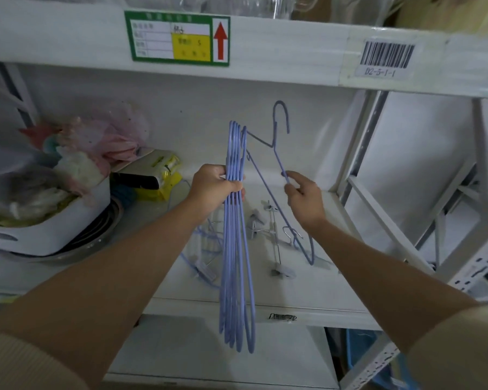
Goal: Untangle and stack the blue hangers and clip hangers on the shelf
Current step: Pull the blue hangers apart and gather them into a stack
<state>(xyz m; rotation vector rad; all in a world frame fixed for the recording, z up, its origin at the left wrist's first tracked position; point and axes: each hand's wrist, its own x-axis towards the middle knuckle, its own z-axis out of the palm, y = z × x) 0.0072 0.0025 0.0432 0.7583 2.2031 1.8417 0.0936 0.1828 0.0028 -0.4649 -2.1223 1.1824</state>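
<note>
My left hand (219, 185) grips a bunch of several blue wire hangers (235, 266), held on edge in front of the white shelf (307, 308). My right hand (304, 197) pinches the wire of one more blue hanger (279, 159), whose hook points up and whose far corner touches the top of the bunch. Clip hangers (276, 243) with grey clips lie on the shelf board beneath my hands. A few blue wires and a clip (206, 257) lie behind my left forearm, partly hidden.
A white tub (57, 229) full of soft items stands at the left on a metal bowl. A black and yellow box (155, 175) lies behind it. The upper shelf beam (265, 49) carries a green label and a barcode. Perforated grey uprights (361, 153) rise at the right.
</note>
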